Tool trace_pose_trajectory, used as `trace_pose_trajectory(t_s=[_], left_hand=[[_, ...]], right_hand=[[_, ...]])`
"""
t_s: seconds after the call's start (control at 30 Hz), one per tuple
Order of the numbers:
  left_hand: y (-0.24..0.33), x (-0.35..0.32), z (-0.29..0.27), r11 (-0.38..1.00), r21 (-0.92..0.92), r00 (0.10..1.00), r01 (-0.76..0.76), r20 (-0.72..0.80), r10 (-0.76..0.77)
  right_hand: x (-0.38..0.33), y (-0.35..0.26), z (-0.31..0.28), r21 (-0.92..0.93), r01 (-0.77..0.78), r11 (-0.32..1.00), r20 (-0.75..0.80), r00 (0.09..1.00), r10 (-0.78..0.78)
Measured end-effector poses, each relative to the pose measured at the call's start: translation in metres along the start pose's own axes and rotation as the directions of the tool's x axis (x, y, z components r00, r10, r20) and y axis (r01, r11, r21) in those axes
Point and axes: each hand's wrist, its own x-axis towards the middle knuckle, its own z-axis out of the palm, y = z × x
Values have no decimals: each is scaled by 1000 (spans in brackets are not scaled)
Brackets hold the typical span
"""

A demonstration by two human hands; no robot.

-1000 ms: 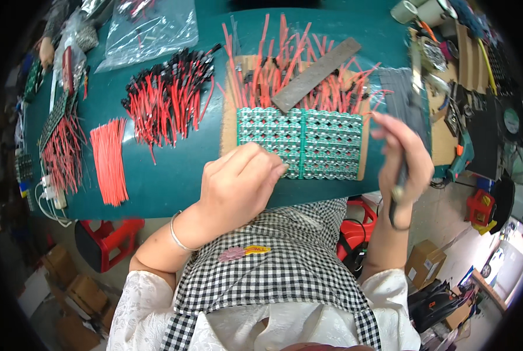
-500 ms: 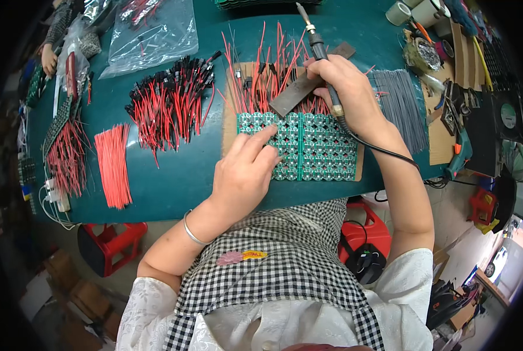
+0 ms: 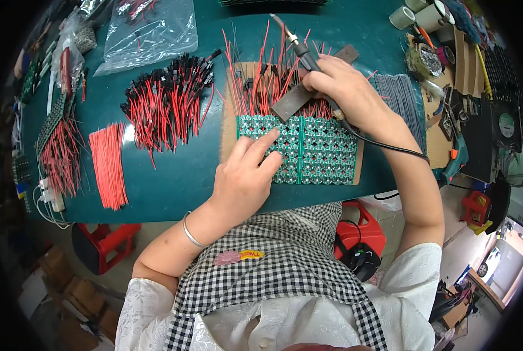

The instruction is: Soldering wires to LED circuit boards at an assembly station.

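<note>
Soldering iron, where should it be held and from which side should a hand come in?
Probably best by the handle, from the near right, where the right hand has it. The iron slants with its bare metal tip toward the far left, so this keeps a hand behind the tip, which could be hot. The cord leaves from the near end.

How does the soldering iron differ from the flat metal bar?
The soldering iron is slim, with a tapering tip; the metal bar is flat and square-ended. The iron slants toward the picture's upper left; the bar slants toward its upper right. The iron has a black cord; the bar has none. Both are long.
</note>
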Motion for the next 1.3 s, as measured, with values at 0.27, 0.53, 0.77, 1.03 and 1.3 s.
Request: trace_pose_trajectory(t_s=[0.27,0.53,0.77,1.03,1.3], left_hand=[[0,1,3,999,38,999,0,-55,2],[6,2,1,1000,-6,999,-3,-37,2],[8,3,4,999,-27,998,-43,-56,42],[8,1,-1,999,29,997,-22,-75,24],[7,2,2,1000,11,999,-4,-55,5]], right_hand=[[0,-14,-41,-113,51,992,-31,998,-55],[-47,-43,-149,-357,-169,919,-261,962,76],[-172,-20,-157,-291,-668,685,-307,744,594],[-218,1,-107,-336,-747,574,-350,665,660],[-218,22,-78,-419,-702,575,-393,712,583]])
